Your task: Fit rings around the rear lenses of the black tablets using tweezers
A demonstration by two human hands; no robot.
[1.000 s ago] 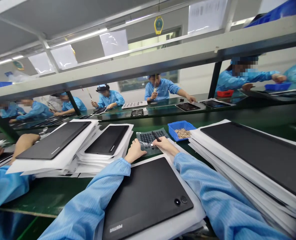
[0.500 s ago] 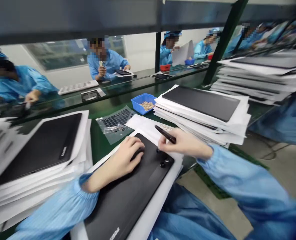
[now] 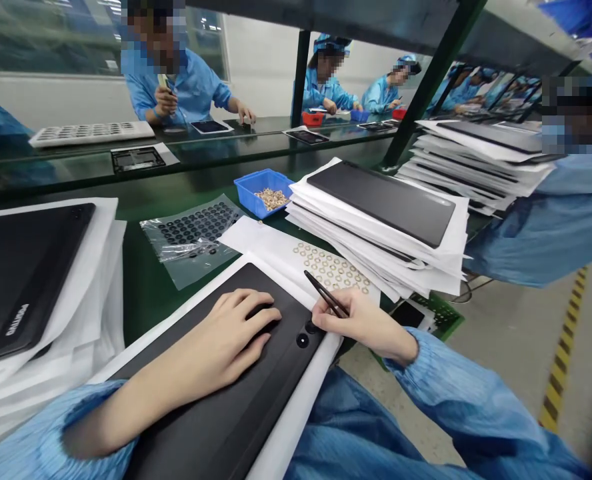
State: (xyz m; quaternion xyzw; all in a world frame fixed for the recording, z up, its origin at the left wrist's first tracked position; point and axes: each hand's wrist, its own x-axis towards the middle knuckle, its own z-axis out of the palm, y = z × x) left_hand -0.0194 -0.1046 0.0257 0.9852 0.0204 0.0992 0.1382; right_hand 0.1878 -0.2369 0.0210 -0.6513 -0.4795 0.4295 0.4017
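A black tablet back cover [image 3: 201, 427] lies on white paper in front of me, with two round black lens rings [image 3: 303, 341] near its right corner. My left hand [image 3: 231, 337] rests on the cover, palm down, fingers slightly bent and apart. Dark tweezers [image 3: 321, 291] are in my right hand [image 3: 366, 321], tips pointing up and away to the left. The thumb and fingers of that hand are pinched at the corner, touching or just above the farther ring and partly covering it. Beyond it lies a white sheet with small ring-shaped pieces [image 3: 332, 267].
A blue bin [image 3: 253, 193] of small pieces stands behind a clear bag of black rings [image 3: 196, 230]. Stacks of covers between papers rise at left [image 3: 83, 300] and right [image 3: 376, 250]. A green post [image 3: 431, 87] stands behind. Co-workers sit across the bench.
My view has shifted, so more of the sheet of small pieces shows. My right hand stays at the lens rings, its tweezers still held; my left hand remains on the cover.
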